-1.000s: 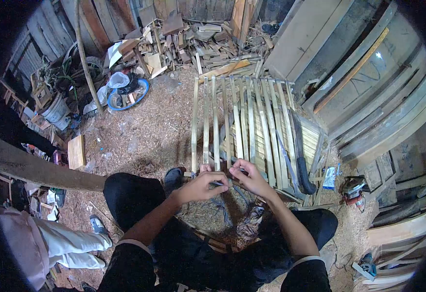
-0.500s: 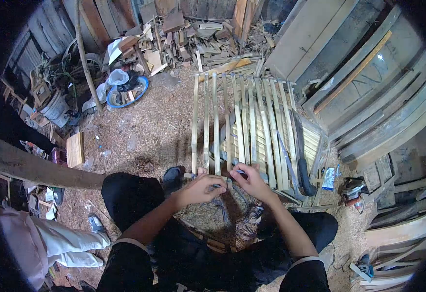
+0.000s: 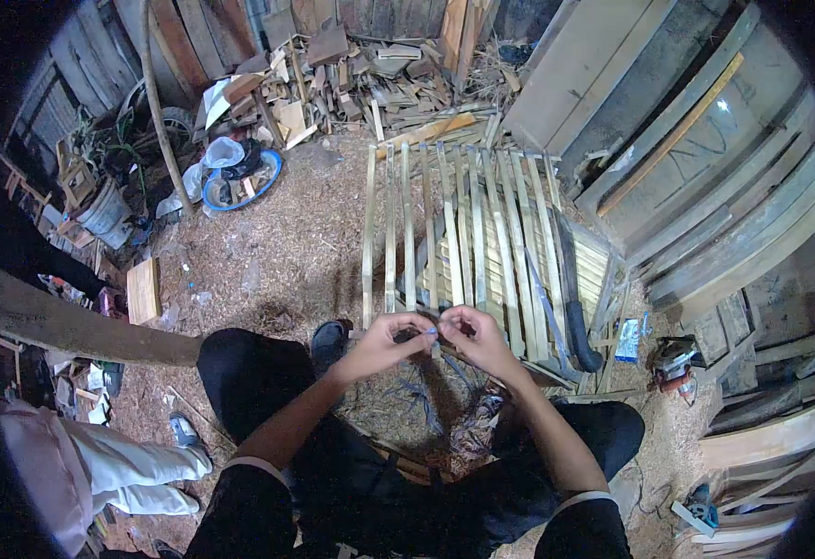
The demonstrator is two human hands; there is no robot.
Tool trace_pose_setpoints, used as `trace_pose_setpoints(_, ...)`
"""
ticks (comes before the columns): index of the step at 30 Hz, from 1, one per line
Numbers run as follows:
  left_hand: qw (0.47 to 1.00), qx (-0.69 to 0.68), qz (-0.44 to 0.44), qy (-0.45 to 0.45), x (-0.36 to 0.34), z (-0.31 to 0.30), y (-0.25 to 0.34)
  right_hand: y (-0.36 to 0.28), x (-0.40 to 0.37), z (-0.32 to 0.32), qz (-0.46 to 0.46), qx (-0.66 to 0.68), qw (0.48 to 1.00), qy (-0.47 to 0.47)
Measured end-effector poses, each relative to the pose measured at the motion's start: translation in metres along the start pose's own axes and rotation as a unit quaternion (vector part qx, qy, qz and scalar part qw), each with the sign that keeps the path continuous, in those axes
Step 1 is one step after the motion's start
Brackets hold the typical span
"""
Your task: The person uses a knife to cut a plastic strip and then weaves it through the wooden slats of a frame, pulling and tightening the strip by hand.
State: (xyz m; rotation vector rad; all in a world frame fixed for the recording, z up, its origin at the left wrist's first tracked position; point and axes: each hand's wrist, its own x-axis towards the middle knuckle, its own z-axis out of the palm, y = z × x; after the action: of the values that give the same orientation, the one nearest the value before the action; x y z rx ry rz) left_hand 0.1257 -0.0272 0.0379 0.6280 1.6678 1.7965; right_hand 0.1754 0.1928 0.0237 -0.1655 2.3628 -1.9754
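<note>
My left hand (image 3: 391, 343) is closed in a pinch above the near ends of a row of pale wooden slats (image 3: 409, 224). My right hand (image 3: 475, 337), also pinched, nearly touches it fingertip to fingertip. Between the fingers shows a small bit of a thin bluish strip (image 3: 433, 332); most of it is hidden. The slats run side by side away from me, the right ones lying over more stacked slats (image 3: 586, 289). Loose dark strips (image 3: 417, 396) lie on the shavings below my hands.
A dark curved bar (image 3: 577, 317) lies along the slats' right side. A blue basin (image 3: 263, 182) stands far left, before a scrap wood heap (image 3: 370, 79). A beam (image 3: 81, 321) crosses at left, near another person's light trousers (image 3: 137, 461). A power tool (image 3: 676, 363) sits right.
My hands have come together over the slat ends. The left hand moved slightly up and right, the right hand slightly left, and their fingertips now meet around the bluish strip.
</note>
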Motion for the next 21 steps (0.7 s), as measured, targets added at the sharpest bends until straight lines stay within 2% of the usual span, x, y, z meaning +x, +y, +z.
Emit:
trace_pose_setpoints(1, 1.000, 0.001, 0.000, -0.001, 0.001, 0.000, -0.002, -0.001, -0.001, -0.001, -0.001, 0.000, 1.000, 0.001)
trace_pose_setpoints(3, 1.000, 0.021, 0.019, 0.013, 0.003, 0.002, -0.005, -0.004, -0.003, -0.005, 0.068, 0.034, 0.997, -0.012)
trace_pose_setpoints(6, 1.000, -0.013, 0.012, 0.003, 0.001, 0.005, 0.000, -0.004, -0.004, -0.006, 0.088, 0.052, 0.995, 0.011)
trace_pose_setpoints(10, 1.000, 0.002, -0.004, 0.003, -0.001, 0.007, 0.009, -0.003, -0.005, -0.005, 0.068, 0.015, 0.997, 0.024)
trace_pose_setpoints(13, 0.998, -0.052, -0.040, 0.014, 0.002, 0.002, -0.002, 0.001, -0.004, -0.002, 0.027, -0.003, 0.999, 0.044)
trace_pose_setpoints(15, 0.999, -0.020, -0.017, 0.042, 0.003, -0.001, -0.004, -0.004, -0.004, 0.000, 0.099, 0.044, 0.993, 0.047)
trace_pose_setpoints(19, 0.998, 0.014, -0.012, 0.060, 0.004, 0.011, -0.007, 0.002, -0.002, 0.002, 0.085, 0.047, 0.994, 0.054)
trace_pose_setpoints(21, 0.995, 0.012, 0.002, 0.099, 0.008, 0.015, -0.017, 0.007, 0.000, 0.003, 0.026, 0.062, 0.996, 0.058)
